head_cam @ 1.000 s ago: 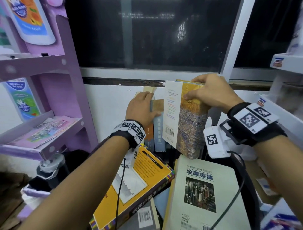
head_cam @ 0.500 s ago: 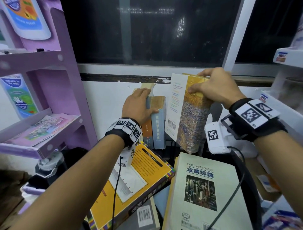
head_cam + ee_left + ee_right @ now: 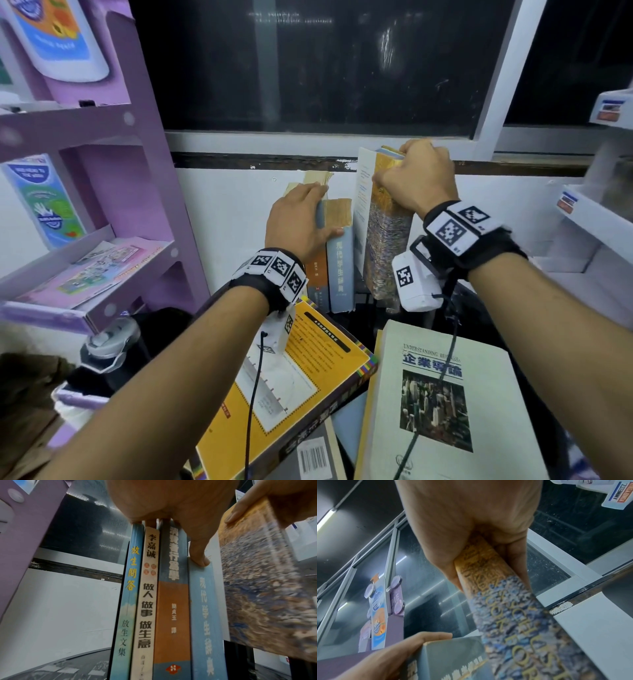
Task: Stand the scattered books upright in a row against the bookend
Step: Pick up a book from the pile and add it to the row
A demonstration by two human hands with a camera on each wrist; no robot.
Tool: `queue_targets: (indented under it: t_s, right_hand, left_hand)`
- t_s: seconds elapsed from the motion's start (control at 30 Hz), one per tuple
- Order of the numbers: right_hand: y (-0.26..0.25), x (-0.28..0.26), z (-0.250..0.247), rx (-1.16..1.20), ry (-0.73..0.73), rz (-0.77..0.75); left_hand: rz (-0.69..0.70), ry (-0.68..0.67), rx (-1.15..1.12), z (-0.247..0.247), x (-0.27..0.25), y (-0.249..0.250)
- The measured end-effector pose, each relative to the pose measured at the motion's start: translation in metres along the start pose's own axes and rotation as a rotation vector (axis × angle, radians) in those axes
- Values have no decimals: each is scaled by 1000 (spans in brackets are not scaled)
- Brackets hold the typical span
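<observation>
Several books stand upright in a row: a blue one (image 3: 130, 588), a cream one (image 3: 147, 588), a blue-and-orange one (image 3: 317, 281) and a light blue one (image 3: 339, 270). A thin black upright edge (image 3: 118, 601) stands at the row's left end. My left hand (image 3: 327, 209) lies flat on their tops, its thumb (image 3: 199, 557) pressing the light blue spine. My right hand (image 3: 394, 164) grips the top of a thick gold-and-blue mosaic book (image 3: 387, 246), upright just right of the row. A yellow book (image 3: 308, 377) and a pale "Understanding Business" book (image 3: 438, 394) lie flat in front.
A purple shelf unit (image 3: 102, 205) stands at the left with a bottle (image 3: 113, 342) below it. White shelves (image 3: 599, 222) are at the right. A white wall and a dark window (image 3: 325, 68) are right behind the row. More books lie under the two flat ones.
My right hand has turned the thick mosaic book more upright and brought it left, close to the light blue book. My left hand has stayed on the row's tops.
</observation>
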State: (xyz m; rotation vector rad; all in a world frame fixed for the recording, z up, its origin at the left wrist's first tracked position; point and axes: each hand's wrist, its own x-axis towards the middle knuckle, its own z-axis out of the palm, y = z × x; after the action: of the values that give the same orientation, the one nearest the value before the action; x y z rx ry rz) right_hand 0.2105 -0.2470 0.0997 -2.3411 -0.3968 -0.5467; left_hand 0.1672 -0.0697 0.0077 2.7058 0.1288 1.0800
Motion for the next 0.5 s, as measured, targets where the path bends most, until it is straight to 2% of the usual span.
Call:
queue_targets:
  t_s: [0.5]
  right_hand:
    - [4, 4, 51, -102, 23, 14]
  left_hand:
    - [12, 45, -17, 7, 0, -3]
